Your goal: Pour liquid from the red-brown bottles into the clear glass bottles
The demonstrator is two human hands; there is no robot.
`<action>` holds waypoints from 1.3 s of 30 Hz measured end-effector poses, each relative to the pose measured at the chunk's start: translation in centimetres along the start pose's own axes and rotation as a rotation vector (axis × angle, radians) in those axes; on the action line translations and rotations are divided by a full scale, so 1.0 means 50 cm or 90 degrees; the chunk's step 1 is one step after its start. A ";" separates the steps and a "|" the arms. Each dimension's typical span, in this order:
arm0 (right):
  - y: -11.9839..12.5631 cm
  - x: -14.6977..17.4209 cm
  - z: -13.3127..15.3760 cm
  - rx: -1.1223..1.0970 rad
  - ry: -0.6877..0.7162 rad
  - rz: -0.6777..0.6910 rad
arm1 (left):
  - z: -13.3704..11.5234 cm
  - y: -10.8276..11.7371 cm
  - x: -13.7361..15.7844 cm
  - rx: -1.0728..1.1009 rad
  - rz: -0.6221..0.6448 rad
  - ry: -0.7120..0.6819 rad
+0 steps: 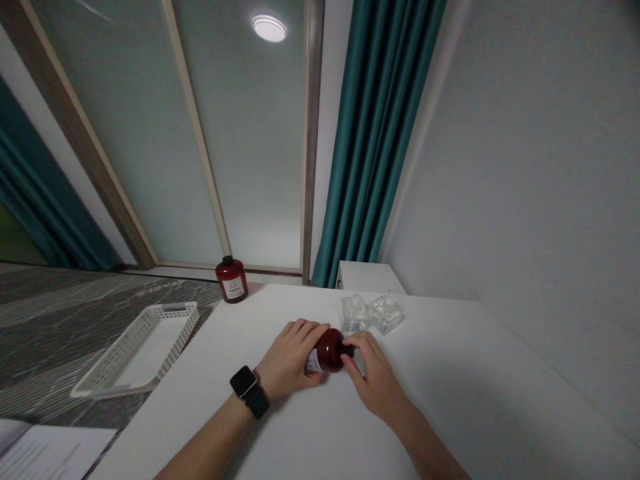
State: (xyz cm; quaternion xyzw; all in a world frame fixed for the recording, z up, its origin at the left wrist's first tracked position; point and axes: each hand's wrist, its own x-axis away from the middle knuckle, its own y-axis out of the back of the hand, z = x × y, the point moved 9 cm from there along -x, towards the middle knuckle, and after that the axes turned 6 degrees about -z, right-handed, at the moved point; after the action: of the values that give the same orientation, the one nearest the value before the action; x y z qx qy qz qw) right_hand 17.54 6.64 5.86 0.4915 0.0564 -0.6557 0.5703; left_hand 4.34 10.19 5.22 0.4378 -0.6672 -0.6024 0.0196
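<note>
A dark red bottle with a white label lies tilted on its side above the white table, its neck pointing right. Wrapped around its body is my left hand, with a black watch on the wrist. My right hand pinches the black cap between thumb and fingers. Just behind the bottle, two clear glass-like pieces sit side by side; their exact kind is hard to make out. Another dark red bottle, black-capped and labelled, stands upright at the table's far left corner.
Left of the table, at a lower level, is a white perforated basket. Printed paper lies at the lower left. Beyond the far edge are a white cabinet, a teal curtain and frosted glass doors. A grey wall borders the right.
</note>
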 end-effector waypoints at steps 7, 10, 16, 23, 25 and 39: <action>0.011 0.000 0.007 -0.032 -0.014 -0.037 | 0.008 0.005 0.002 0.008 -0.031 0.008; 0.017 -0.001 -0.013 -0.026 -0.067 -0.059 | 0.006 0.009 0.003 0.014 -0.045 -0.002; 0.010 -0.001 0.005 -0.060 -0.035 -0.024 | 0.003 0.008 0.001 0.018 -0.041 -0.005; 0.013 0.010 -0.046 -0.061 -0.155 -0.100 | 0.002 0.004 0.000 0.006 -0.031 -0.001; 0.010 0.008 -0.037 -0.078 -0.139 -0.080 | 0.002 0.004 0.000 0.007 -0.029 -0.001; 0.010 -0.003 -0.004 -0.082 -0.076 -0.061 | 0.008 0.006 0.003 0.015 -0.047 0.015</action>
State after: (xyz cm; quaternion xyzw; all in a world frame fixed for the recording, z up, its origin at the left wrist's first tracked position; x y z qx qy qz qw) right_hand 18.05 6.70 6.09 0.4102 0.0877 -0.7054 0.5714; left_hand 3.85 10.40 5.28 0.4694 -0.6572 -0.5896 -0.0002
